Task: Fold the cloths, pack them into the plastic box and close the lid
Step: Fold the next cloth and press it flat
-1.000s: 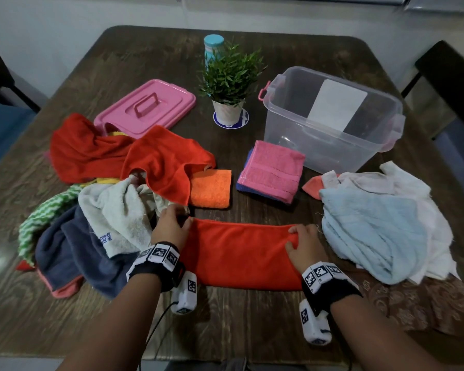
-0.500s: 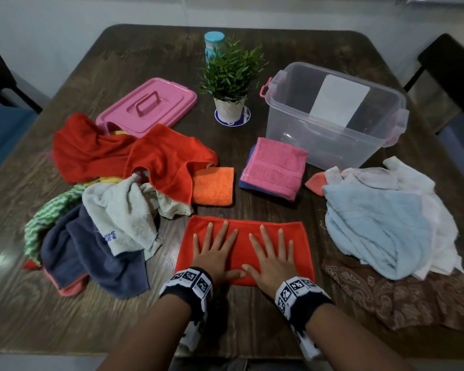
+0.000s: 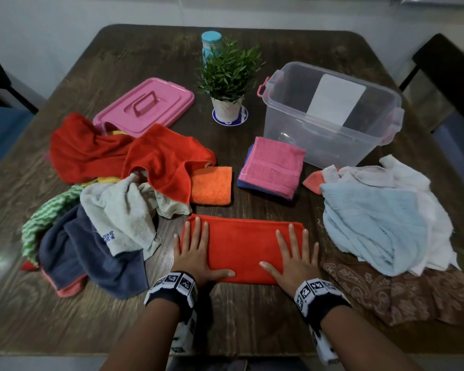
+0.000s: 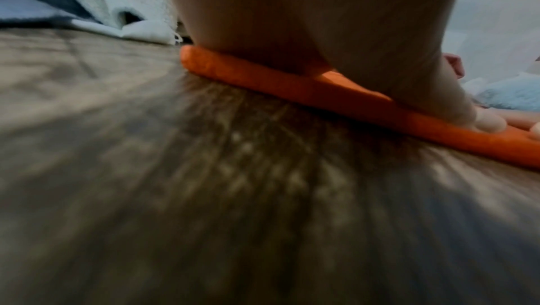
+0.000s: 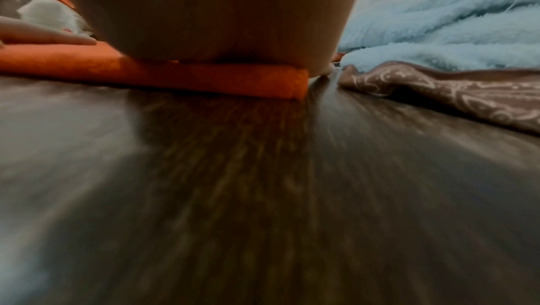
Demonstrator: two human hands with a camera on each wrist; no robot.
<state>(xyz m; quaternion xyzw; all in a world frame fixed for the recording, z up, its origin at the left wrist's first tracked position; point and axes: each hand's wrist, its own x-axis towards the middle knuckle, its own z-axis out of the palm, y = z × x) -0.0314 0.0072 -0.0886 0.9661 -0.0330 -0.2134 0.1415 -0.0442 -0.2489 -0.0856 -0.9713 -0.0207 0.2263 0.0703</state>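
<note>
A folded red-orange cloth (image 3: 241, 245) lies flat near the table's front edge. My left hand (image 3: 196, 250) presses flat on its left end, and my right hand (image 3: 292, 255) presses flat on its right end, fingers straight and spread. In the wrist views each palm sits on the cloth's thick folded edge (image 4: 292, 81) (image 5: 204, 79). The clear plastic box (image 3: 330, 116) stands open at the back right, with a white sheet inside. Its pink lid (image 3: 145, 105) lies at the back left. A folded pink cloth (image 3: 272, 166) on a blue one and a folded orange cloth (image 3: 212, 184) lie mid-table.
Unfolded cloths are heaped on the left: red (image 3: 134, 156), cream (image 3: 123, 210), navy (image 3: 86, 250), green striped (image 3: 46, 218). On the right lie light blue (image 3: 370, 223), white and brown patterned (image 3: 399, 293) cloths. A potted plant (image 3: 227, 81) and a teal-capped bottle (image 3: 211, 41) stand at the back.
A second ago both hands gripped the cloth's ends; then they lay flat together at its middle. Now they have slid apart to the left and right ends, smoothing it.
</note>
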